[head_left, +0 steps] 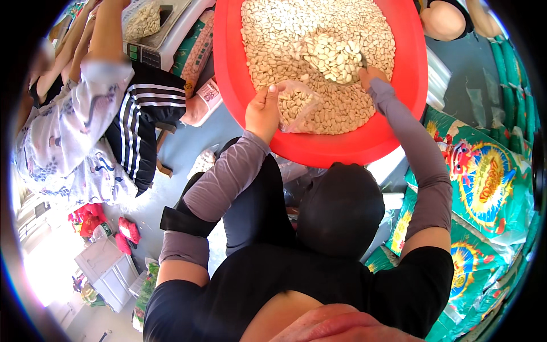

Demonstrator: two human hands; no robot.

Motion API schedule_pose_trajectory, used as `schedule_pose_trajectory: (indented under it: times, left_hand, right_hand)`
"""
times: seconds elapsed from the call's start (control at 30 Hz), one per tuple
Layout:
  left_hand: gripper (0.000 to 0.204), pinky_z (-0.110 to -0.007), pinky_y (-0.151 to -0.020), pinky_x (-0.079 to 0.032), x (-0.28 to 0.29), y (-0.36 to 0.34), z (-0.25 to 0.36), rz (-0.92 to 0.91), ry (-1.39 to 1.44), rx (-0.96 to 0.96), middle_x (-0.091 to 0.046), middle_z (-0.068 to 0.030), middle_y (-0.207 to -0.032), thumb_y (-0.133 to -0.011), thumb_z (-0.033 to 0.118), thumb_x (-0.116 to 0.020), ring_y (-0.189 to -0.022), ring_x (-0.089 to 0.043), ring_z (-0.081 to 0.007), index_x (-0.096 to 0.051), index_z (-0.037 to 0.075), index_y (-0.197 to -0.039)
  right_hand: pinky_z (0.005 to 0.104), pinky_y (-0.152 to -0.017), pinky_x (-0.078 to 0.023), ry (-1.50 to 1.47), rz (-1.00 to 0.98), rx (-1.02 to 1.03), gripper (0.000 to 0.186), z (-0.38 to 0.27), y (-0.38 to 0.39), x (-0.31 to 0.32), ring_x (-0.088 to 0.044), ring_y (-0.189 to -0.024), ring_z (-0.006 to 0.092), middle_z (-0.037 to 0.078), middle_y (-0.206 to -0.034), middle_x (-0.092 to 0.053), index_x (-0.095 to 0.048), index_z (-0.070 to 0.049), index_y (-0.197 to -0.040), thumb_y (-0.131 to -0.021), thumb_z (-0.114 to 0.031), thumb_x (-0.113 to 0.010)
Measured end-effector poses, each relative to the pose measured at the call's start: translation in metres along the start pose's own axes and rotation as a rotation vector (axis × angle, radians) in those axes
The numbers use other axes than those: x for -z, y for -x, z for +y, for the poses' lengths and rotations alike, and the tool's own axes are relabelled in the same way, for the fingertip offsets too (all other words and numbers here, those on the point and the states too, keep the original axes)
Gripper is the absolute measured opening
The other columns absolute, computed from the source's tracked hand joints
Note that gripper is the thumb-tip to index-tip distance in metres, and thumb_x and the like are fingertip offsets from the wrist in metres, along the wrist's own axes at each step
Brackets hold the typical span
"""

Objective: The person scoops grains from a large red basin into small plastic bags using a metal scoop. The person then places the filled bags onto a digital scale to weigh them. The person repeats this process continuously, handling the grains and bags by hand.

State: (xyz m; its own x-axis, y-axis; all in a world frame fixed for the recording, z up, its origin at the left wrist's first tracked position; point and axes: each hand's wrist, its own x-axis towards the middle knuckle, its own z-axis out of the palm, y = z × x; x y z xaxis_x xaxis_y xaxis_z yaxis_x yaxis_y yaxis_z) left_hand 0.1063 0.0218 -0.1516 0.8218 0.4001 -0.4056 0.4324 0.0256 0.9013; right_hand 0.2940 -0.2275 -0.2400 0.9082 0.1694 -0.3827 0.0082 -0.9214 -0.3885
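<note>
A big red tub (229,74) holds a wide bed of pale, flat seeds (262,34) that look like pumpkin seeds. My left hand (263,113) pinches the edge of a clear plastic bag (297,108) at the tub's near side; some seeds are inside it. To the right, my right hand (373,78) is closed round the handle of a metal scoop (363,60). Paler seeds (333,56) heap up in the scoop, just above the bed and apart from the bag. My fingers hide most of the handle.
Left of the tub, a scale (149,55) carries a bag of seeds (143,21). A person in a patterned top (74,125) sits there. Green printed sacks (484,176) are stacked at my right. Another person's knee (443,20) shows at the far right.
</note>
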Motion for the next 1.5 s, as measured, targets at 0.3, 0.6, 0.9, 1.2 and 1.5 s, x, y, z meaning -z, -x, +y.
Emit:
schedule_pose_trajectory:
  times: [0.3, 0.6, 0.9, 1.2, 1.5]
  left_hand:
    - [0.035, -0.025, -0.036, -0.040, -0.005, 0.001, 0.002, 0.010, 0.112, 0.025, -0.041, 0.0014, -0.050, -0.096, 0.033, -0.041, -0.038, -0.045, -0.0097, -0.060, 0.005, -0.105]
    - [0.035, -0.023, -0.035, -0.037, -0.017, 0.001, 0.004, -0.076, 0.139, 0.015, -0.051, -0.0019, -0.054, -0.097, 0.031, -0.036, -0.038, -0.046, -0.0096, -0.058, 0.006, -0.109]
    - [0.034, -0.021, -0.036, -0.036, -0.008, -0.004, -0.001, 0.190, 0.299, 0.032, -0.052, 0.0025, -0.060, -0.097, 0.033, -0.037, -0.044, -0.046, -0.0062, -0.058, 0.008, -0.108]
    - [0.038, -0.022, -0.036, -0.034, -0.005, -0.008, -0.002, 0.188, 0.332, 0.073, -0.046, 0.0010, -0.055, -0.098, 0.033, -0.033, -0.041, -0.048, -0.0104, -0.057, 0.005, -0.108]
    - [0.040, -0.022, -0.035, -0.032, -0.005, -0.006, 0.001, 0.122, 0.312, 0.050, -0.040, 0.0013, -0.048, -0.098, 0.033, -0.031, -0.037, -0.047, -0.0122, -0.056, 0.003, -0.106]
  right_hand:
    - [0.0409, -0.070, -0.044, -0.134, -0.119, 0.121, 0.044, 0.012, 0.037, 0.029, -0.059, -0.077, 0.0340, 0.021, -0.079, -0.061, -0.060, 0.003, -0.085, -0.082, -0.038, -0.043]
    - [0.0398, -0.076, -0.047, 0.168, -0.438, 0.264, 0.037, -0.078, 0.080, 0.045, -0.062, -0.081, 0.0304, 0.021, -0.084, -0.062, -0.062, 0.002, -0.089, -0.086, -0.029, -0.042]
    - [0.0321, -0.054, -0.045, 0.586, 0.508, 0.843, 0.010, -0.119, 0.113, -0.001, -0.058, -0.061, 0.0182, 0.006, -0.065, -0.058, -0.057, -0.006, -0.074, -0.074, -0.015, -0.054]
    - [0.0341, -0.056, -0.047, 0.450, 0.471, 0.490, 0.017, -0.055, 0.111, 0.050, -0.060, -0.062, 0.0209, 0.007, -0.067, -0.059, -0.054, -0.008, -0.072, -0.080, -0.022, -0.052]
    - [0.0449, -0.082, -0.044, 0.408, 0.340, 0.244, 0.041, -0.006, 0.056, 0.038, -0.058, -0.095, 0.0336, 0.018, -0.092, -0.063, -0.059, -0.003, -0.103, -0.086, -0.039, -0.049]
